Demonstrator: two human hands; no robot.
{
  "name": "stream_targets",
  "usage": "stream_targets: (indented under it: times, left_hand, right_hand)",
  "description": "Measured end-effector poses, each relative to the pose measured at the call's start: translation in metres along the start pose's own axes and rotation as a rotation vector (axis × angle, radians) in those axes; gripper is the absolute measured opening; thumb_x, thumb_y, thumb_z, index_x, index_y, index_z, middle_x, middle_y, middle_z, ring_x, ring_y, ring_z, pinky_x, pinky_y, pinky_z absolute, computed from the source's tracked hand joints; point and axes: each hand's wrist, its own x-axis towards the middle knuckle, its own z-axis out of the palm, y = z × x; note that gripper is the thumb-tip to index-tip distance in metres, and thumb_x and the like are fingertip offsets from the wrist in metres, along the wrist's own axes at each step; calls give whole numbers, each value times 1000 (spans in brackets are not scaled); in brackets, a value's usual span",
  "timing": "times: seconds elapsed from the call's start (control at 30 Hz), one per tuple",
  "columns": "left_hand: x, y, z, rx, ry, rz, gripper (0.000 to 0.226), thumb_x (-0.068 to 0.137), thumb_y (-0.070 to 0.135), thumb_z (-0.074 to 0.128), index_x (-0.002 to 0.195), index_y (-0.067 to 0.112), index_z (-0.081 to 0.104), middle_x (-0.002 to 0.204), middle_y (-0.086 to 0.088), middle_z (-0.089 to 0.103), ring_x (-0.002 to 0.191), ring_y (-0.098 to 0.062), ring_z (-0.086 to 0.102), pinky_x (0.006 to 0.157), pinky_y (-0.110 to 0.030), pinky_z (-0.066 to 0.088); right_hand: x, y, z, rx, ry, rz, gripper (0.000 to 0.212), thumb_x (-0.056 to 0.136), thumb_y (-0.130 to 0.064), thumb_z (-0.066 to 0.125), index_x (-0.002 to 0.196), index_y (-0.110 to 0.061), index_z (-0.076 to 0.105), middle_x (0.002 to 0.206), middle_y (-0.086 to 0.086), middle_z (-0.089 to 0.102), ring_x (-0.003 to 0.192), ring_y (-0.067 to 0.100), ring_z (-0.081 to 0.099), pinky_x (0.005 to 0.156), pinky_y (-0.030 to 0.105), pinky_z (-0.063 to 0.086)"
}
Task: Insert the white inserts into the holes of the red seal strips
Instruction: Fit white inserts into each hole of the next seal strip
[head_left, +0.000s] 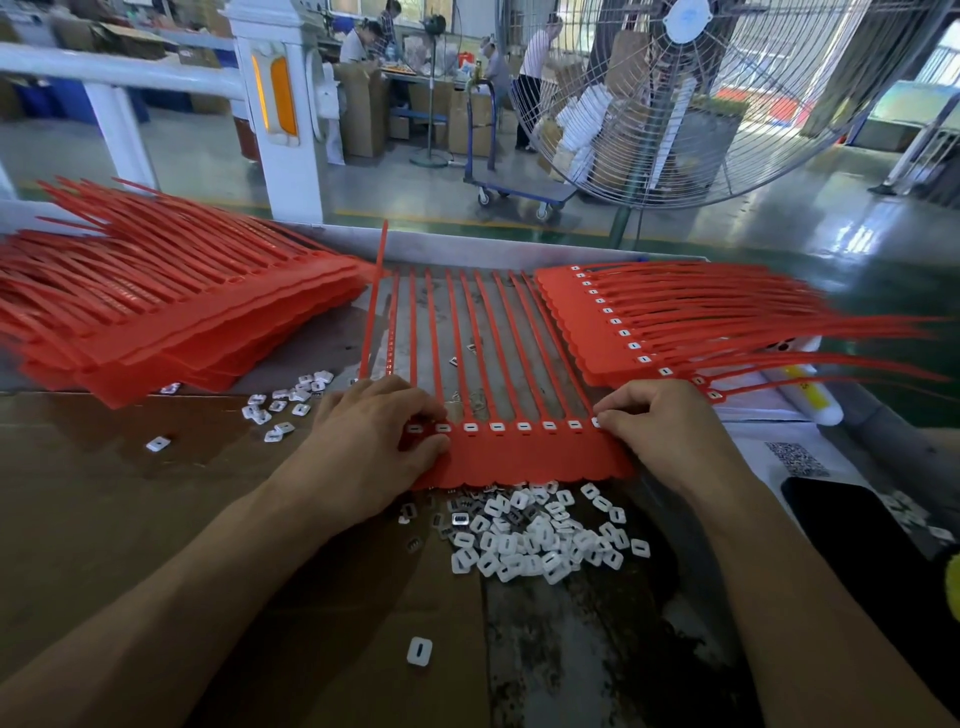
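Centre of the frame: a red seal strip sheet (519, 457) lies flat on the desk (104, 493), its thin tails running away toward the top of the frame and its row of holes across the middle. Most of the visible holes already carry white inserts (497, 427). The left hand (379, 441) rests on the sheet's left end, fingers curled down and fingertips pressing by the two leftmost holes, apparently seating an insert there and pinning the sheet so it cannot slide. The right hand (660, 431) sits at the sheet's right end, fingers bunched and pinching at the last hole; whether an insert lies under the fingertips cannot be told.

Just below the sheet's scalloped edge lies a heap of loose inserts (535, 535), kept within easy reach of both hands. A smaller scatter (291, 400) lies to the left of the left hand, and a single insert (420, 650) lies alone lower down.

Upper left: a tall stack of red sheets (171, 317), probably awaiting filling. Upper right: a second stack (613, 322) with inserts showing along its edge, probably finished work.

The desk is covered partly with brown cardboard, with worn grey metal showing under the sheet. A dark phone (852, 525) and a paper with a printed code (797, 460) lie at the right edge. Beyond the desk are a glossy green workshop floor, a large caged fan (685, 93), a hand trolley (498, 176), cartons, and people working at a far bench.
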Motion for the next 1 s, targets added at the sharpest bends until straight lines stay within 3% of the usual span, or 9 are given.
stream_targets:
  times: [0.2,0.47,0.7,1.0]
  left_hand:
    - [0,-1,1,-3,6,3,33,93,54,57,123,42,61,124,20,53,123,-7,45,112,-41,28]
    - [0,-1,0,-2,-6,-1,33,93,54,56,123,43,60,125,19,53,123,-8,44,113,-41,29]
    - [0,0,-1,-6,-10,1,32,94,54,56,123,42,61,123,19,54,122,-7,46,113,-44,30]
    - [-1,1,-1,7,-7,-11,31,93,55,57,122,43,60,125,19,53,123,-7,46,114,-43,28]
  right_hand:
    - [1,0,1,29,32,23,12,95,-19,68,92,-24,79,86,-13,72,82,9,68,77,34,56]
    - [0,-4,3,-10,45,80,3,92,-23,76,90,-22,78,87,-8,73,82,8,66,64,25,46]
    - [5,-12,3,-126,-24,130,9,92,-21,76,83,-21,74,87,0,71,85,19,66,71,33,51]
    - [12,-19,2,-298,-94,97,20,94,-22,73,75,-26,66,84,-2,70,82,16,63,73,32,46]
